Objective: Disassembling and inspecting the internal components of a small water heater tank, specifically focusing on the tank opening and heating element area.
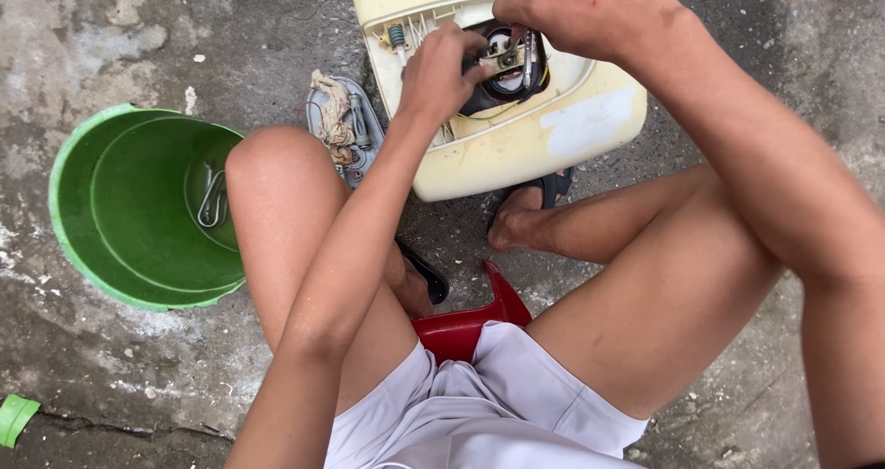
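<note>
Seemingly both hands, left (441, 71) and right (576, 10), pinch parts inside the cream housing (553, 133).

Left hand (442, 68) and right hand (576, 8) grip metal parts inside a cream casing (553, 137); green bucket (138, 202) beside the knee.

Rough grey concrete floor (111, 36) showing pale patches & cracks, daylight lying flat across it. Green plastic bucket (138, 206) sitting on it at left, red plastic stool (470, 326) standing nearby w/ green scrap (14, 418) lying bottom-left.

green bucket (138, 211), red stool (470, 326), rag (332, 119)
</note>
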